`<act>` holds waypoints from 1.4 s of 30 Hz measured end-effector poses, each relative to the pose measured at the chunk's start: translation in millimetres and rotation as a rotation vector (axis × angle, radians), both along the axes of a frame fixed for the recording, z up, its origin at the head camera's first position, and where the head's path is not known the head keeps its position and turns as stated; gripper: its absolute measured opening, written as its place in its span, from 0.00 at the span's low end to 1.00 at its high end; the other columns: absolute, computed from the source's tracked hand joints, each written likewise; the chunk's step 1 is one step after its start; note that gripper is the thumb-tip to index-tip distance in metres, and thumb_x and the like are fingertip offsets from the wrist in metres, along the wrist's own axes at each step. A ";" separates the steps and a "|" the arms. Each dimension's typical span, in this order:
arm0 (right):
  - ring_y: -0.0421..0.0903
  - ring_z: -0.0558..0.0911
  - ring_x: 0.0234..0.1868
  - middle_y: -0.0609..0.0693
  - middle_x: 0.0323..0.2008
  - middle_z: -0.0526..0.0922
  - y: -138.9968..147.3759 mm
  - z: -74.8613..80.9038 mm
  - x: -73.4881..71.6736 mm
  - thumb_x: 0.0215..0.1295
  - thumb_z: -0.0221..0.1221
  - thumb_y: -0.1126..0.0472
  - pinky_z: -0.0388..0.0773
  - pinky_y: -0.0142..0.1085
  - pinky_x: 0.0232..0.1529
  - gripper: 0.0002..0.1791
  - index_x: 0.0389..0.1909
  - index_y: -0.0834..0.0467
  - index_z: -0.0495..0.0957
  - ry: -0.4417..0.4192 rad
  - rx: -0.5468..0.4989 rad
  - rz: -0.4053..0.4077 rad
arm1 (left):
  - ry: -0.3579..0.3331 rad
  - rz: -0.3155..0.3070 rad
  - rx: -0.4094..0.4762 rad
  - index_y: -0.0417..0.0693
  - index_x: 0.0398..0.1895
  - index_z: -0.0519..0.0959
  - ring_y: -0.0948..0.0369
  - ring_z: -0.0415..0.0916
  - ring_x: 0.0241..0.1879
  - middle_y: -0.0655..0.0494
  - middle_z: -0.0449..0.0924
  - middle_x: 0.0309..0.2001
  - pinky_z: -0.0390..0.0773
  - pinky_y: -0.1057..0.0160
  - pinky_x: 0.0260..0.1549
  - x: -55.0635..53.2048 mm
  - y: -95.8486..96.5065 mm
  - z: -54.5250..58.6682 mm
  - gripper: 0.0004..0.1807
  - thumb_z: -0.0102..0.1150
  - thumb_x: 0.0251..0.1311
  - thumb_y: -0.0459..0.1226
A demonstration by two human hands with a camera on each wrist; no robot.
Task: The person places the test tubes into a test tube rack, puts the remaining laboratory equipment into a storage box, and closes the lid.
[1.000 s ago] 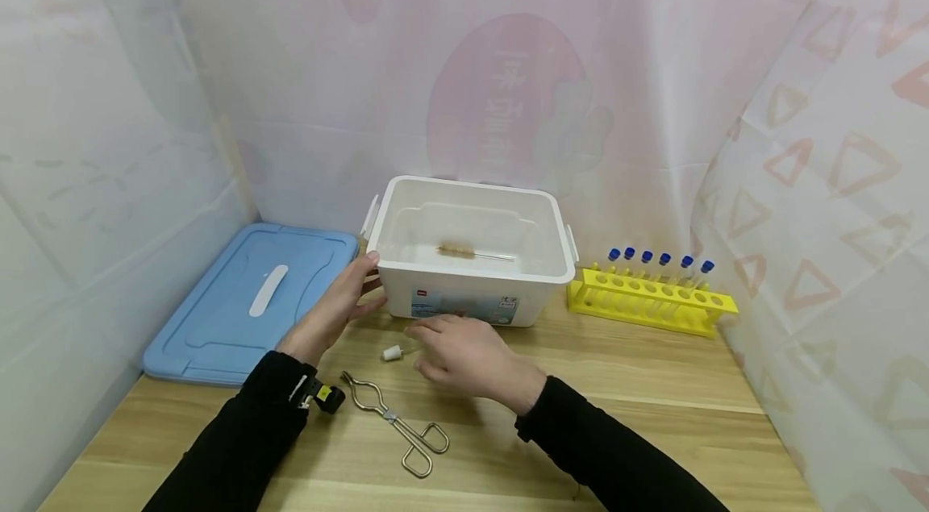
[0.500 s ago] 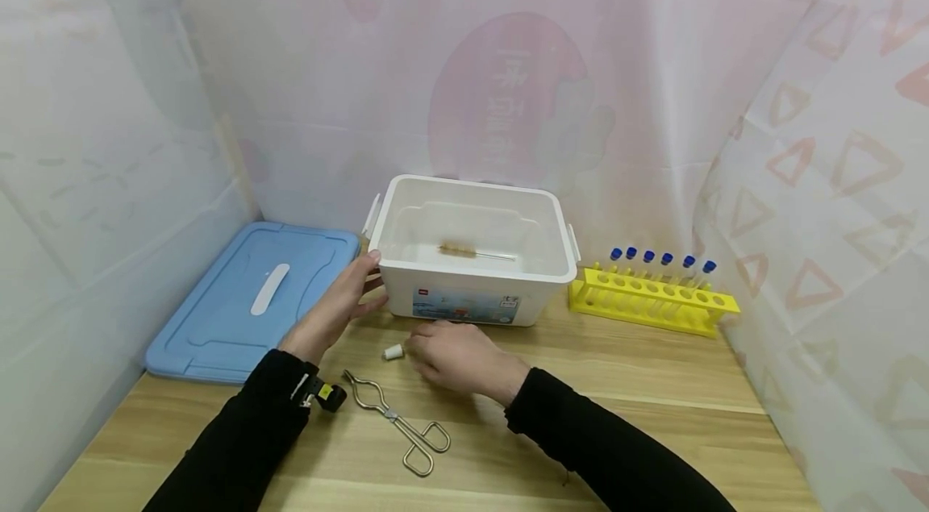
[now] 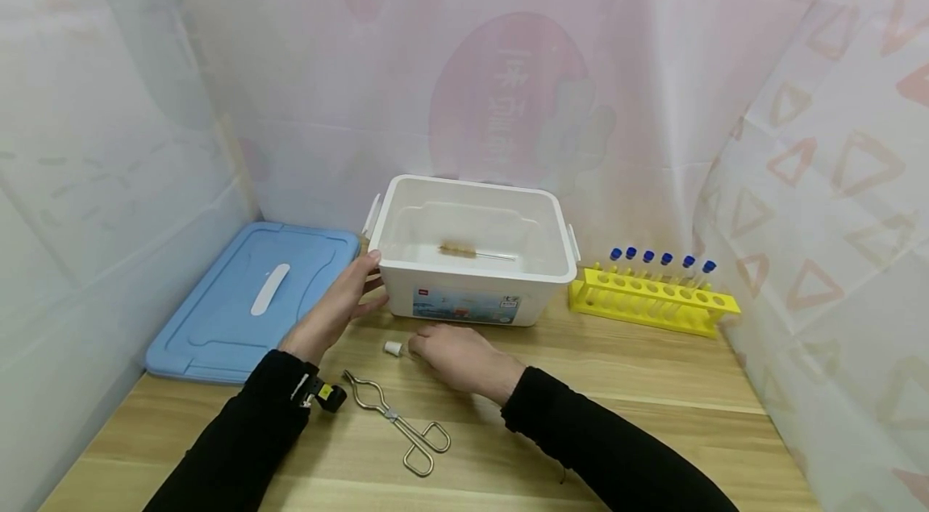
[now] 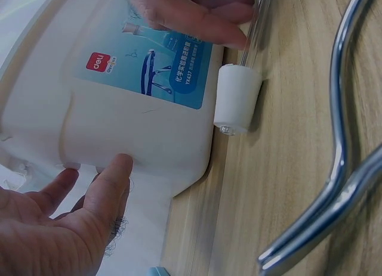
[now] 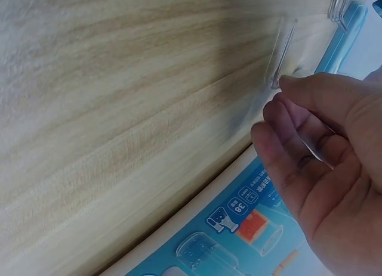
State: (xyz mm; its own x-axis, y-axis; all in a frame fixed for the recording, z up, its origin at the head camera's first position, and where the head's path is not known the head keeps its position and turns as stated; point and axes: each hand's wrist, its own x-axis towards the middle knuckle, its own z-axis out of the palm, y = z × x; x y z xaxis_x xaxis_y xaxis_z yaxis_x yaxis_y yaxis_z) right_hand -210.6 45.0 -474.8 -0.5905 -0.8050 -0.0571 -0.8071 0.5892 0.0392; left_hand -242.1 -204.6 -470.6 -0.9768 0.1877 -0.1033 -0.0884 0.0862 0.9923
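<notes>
A white plastic box stands at the back of the wooden table, a brown-bristled test tube brush lying inside. My left hand rests its fingers against the box's left front corner. In front of the box, my right hand pinches a thin glass tube between thumb and fingertips. A white stopper sits on that tube, low over the table; the palm hides part of the tube in the head view. Metal crucible tongs lie on the table between my forearms.
A blue lid with a white handle lies left of the box. On the right stands a yellow test tube rack with several blue-capped tubes. Printed curtains enclose the table at the back and sides.
My right hand has drawn slightly towards me, away from the box front. The stopper has shifted and tilted a little. My left hand stays at the box corner.
</notes>
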 end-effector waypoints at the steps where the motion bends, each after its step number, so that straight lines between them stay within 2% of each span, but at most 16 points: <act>1: 0.41 0.94 0.56 0.44 0.55 0.93 -0.3 0.0 0.0 0.93 0.59 0.61 0.96 0.35 0.52 0.10 0.59 0.49 0.90 -0.007 0.001 -0.007 | -0.001 0.001 0.000 0.47 1.00 0.44 0.31 0.48 0.96 0.34 0.44 0.97 0.70 0.32 0.91 -0.1 0.0 -0.3 0.50 0.39 0.92 0.66; 9: 0.40 0.93 0.52 0.45 0.49 0.93 -5.2 -3.5 -3.8 0.92 0.60 0.65 0.94 0.34 0.49 0.09 0.55 0.51 0.89 -0.005 0.016 -0.014 | -0.002 0.004 0.000 0.47 1.00 0.44 0.31 0.48 0.96 0.33 0.44 0.97 0.69 0.31 0.91 -0.3 -1.4 -1.6 0.49 0.38 0.92 0.66; 16: 0.41 0.94 0.52 0.46 0.49 0.93 -17.0 -2.2 -8.3 0.91 0.60 0.66 0.93 0.33 0.54 0.09 0.54 0.53 0.89 0.007 0.050 0.031 | 0.005 0.002 0.005 0.49 1.00 0.44 0.32 0.48 0.96 0.34 0.44 0.97 0.70 0.32 0.91 1.1 -2.7 -2.4 0.49 0.39 0.92 0.66; 17: 0.40 0.93 0.51 0.45 0.48 0.93 -16.9 -8.9 -12.5 0.92 0.59 0.65 0.93 0.33 0.53 0.10 0.53 0.52 0.89 0.024 0.038 0.050 | 0.005 0.001 0.004 0.49 1.00 0.44 0.32 0.48 0.96 0.34 0.44 0.97 0.70 0.32 0.91 1.2 -2.5 -2.3 0.50 0.39 0.91 0.67; 23: 0.41 0.93 0.49 0.45 0.46 0.92 -16.9 -6.5 -11.9 0.89 0.61 0.68 0.93 0.33 0.50 0.10 0.50 0.52 0.88 0.019 0.039 0.052 | 0.006 -0.002 -0.001 0.49 1.00 0.45 0.32 0.49 0.96 0.34 0.45 0.97 0.70 0.32 0.90 0.3 -1.2 -2.0 0.50 0.39 0.91 0.67; 24: 0.41 0.94 0.50 0.46 0.47 0.93 -17.5 0.7 -8.1 0.88 0.63 0.69 0.94 0.33 0.51 0.09 0.50 0.53 0.89 0.006 0.052 0.036 | 0.008 -0.003 0.000 0.49 1.00 0.45 0.32 0.49 0.96 0.34 0.45 0.97 0.70 0.32 0.90 0.0 -0.9 -1.9 0.50 0.39 0.90 0.67; 28: 0.41 0.94 0.51 0.45 0.48 0.93 -13.7 6.3 -6.7 0.86 0.65 0.69 0.93 0.32 0.50 0.09 0.52 0.52 0.89 0.005 0.030 0.027 | 0.014 -0.006 -0.001 0.49 1.00 0.46 0.31 0.50 0.96 0.34 0.45 0.97 0.71 0.32 0.90 -0.6 -0.3 -1.5 0.50 0.40 0.90 0.67; 35: 0.40 0.94 0.52 0.45 0.55 0.94 -8.4 32.1 -4.8 0.79 0.72 0.69 0.93 0.29 0.50 0.14 0.58 0.53 0.91 -0.009 -0.069 0.005 | 0.019 -0.012 -0.006 0.48 0.99 0.46 0.31 0.48 0.96 0.33 0.45 0.96 0.70 0.32 0.90 -1.2 -1.5 -2.6 0.50 0.38 0.91 0.67; 38: 0.41 0.95 0.52 0.46 0.54 0.95 -5.5 43.0 -4.4 0.78 0.70 0.71 0.94 0.31 0.51 0.13 0.57 0.54 0.91 0.021 -0.117 0.026 | 0.020 -0.011 -0.008 0.48 0.99 0.47 0.31 0.48 0.96 0.33 0.46 0.96 0.70 0.31 0.90 -1.4 -2.0 -3.3 0.49 0.38 0.92 0.67; 39: 0.41 0.95 0.52 0.46 0.54 0.95 -3.7 35.7 -9.5 0.80 0.69 0.71 0.94 0.31 0.51 0.13 0.57 0.54 0.91 0.052 -0.137 0.037 | 0.022 -0.013 -0.009 0.49 0.99 0.47 0.31 0.48 0.96 0.33 0.46 0.96 0.70 0.31 0.90 -1.2 -2.0 -3.5 0.49 0.38 0.92 0.67; 41: 0.42 0.95 0.51 0.46 0.52 0.95 -1.3 41.0 -9.8 0.79 0.67 0.72 0.95 0.31 0.50 0.13 0.55 0.55 0.90 0.082 -0.160 0.046 | 0.025 -0.017 -0.011 0.49 0.99 0.47 0.31 0.48 0.96 0.33 0.46 0.96 0.70 0.30 0.90 -0.9 -2.2 -3.9 0.48 0.37 0.92 0.67; 42: 0.41 0.95 0.50 0.45 0.51 0.95 -0.2 38.8 -13.2 0.79 0.67 0.72 0.94 0.31 0.49 0.12 0.54 0.54 0.90 0.098 -0.173 0.049 | 0.025 -0.016 -0.008 0.48 0.99 0.47 0.31 0.48 0.96 0.33 0.46 0.96 0.70 0.30 0.90 -0.9 -2.3 -4.1 0.48 0.37 0.93 0.67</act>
